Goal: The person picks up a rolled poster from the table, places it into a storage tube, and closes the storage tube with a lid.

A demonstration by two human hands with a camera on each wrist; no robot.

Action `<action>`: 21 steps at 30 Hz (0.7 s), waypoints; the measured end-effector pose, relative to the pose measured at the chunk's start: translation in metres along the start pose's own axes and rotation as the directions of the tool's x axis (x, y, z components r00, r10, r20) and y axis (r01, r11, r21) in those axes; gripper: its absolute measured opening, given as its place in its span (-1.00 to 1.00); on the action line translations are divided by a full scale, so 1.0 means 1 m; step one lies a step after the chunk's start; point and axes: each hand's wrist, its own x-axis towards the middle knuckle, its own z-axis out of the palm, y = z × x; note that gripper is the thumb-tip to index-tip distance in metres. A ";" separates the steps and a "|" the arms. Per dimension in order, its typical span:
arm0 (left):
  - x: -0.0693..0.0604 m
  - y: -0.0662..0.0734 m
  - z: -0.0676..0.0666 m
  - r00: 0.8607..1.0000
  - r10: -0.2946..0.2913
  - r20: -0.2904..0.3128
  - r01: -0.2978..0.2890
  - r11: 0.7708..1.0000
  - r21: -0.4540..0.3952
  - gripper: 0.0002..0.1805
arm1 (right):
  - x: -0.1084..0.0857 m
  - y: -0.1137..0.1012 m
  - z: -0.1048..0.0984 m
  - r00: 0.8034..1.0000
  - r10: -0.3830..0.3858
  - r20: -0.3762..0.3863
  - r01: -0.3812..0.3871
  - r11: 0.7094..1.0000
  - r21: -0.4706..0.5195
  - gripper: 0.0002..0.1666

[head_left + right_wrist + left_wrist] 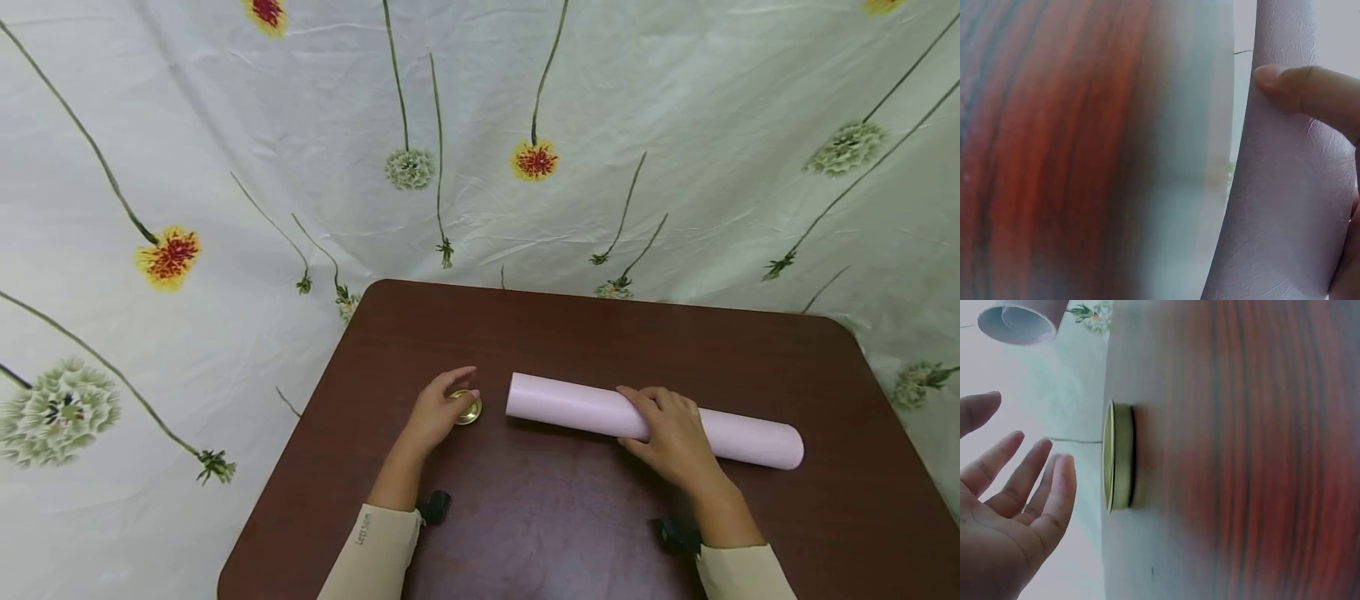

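Observation:
My right hand [671, 433] grips a long pale pink roll [570, 404] around its middle, thumb on the near side. In the right wrist view the thumb [1310, 94] presses on the roll's faintly creased surface [1285, 206]. The roll's open, hollow end [1016, 325] shows in the left wrist view, where it appears raised above the tabletop. Over a shallow, round gold piece like a jar lid [469, 412] hovers my left hand [435, 412]. Its fingers are loosely bent and apart from the lid [1121, 456], as the left wrist view shows.
Both hands are over a dark reddish-brown table [525, 517] with rounded corners. Behind it and at the sides hangs a pale cloth [480, 225] printed with flowers. Black wrist devices [435, 507] sit by the cream sleeves [375, 546].

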 end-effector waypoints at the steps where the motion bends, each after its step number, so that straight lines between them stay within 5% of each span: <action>1: 0.000 0.000 -0.002 1.000 -0.003 -0.002 0.003 1.000 0.011 -0.46 | 0.000 0.000 -0.001 1.000 0.001 0.001 -0.001 1.000 -0.002 -0.01; 9: -0.002 -0.002 -0.014 0.999 0.003 0.041 -0.010 0.984 0.178 -0.36 | 0.002 -0.001 -0.009 1.000 -0.013 -0.009 0.013 1.000 -0.013 0.02; 16: 0.000 -0.005 -0.015 0.993 0.010 0.120 -0.055 0.925 0.375 -0.27 | 0.005 0.001 -0.015 0.999 -0.033 0.019 0.034 0.999 -0.031 0.00; 21: -0.001 -0.006 -0.013 0.989 0.007 0.150 -0.070 0.903 0.425 -0.24 | 0.007 0.001 -0.018 0.997 -0.047 0.062 0.050 0.998 -0.044 -0.02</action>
